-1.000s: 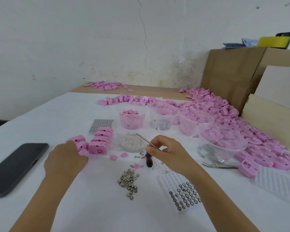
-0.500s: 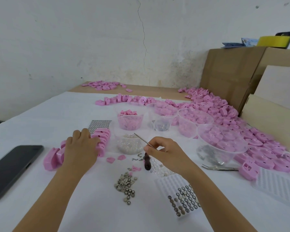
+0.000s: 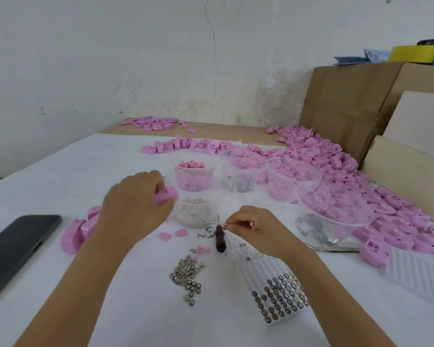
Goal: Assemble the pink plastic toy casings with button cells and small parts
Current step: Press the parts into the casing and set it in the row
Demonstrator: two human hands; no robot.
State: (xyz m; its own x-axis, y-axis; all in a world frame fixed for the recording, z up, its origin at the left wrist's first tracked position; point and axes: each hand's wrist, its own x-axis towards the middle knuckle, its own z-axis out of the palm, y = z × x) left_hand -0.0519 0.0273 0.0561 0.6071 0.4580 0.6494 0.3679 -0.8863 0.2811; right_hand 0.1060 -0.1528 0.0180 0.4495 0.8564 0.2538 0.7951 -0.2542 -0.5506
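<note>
Far left of frame: dark phone (image 3: 18, 249) lay flat on the white table (image 3: 60, 176). Just right of it, a few toppled casings (image 3: 77, 232) on their sides, partly hidden by my left wrist. Left hand (image 3: 133, 206), centre-left, had its fingers curled round one pink casing (image 3: 168, 194), held just beside the clear cup (image 3: 194, 215) of small glassy parts. Below centre, loose button cells (image 3: 187, 278) sat in a small heap. At centre lay a dark-handled screwdriver (image 3: 220, 241), shaft pointing up-frame; contact with my fingers unclear. Right hand (image 3: 257, 230), right of centre, pinched a thin metal rod (image 3: 214, 222) that pointed left. Lower right, a white tray (image 3: 257, 269) was part-filled with cells. Further right stood a clear bowl (image 3: 361, 221) of casings, then a pink heap (image 3: 398, 216) along the right edge.
</note>
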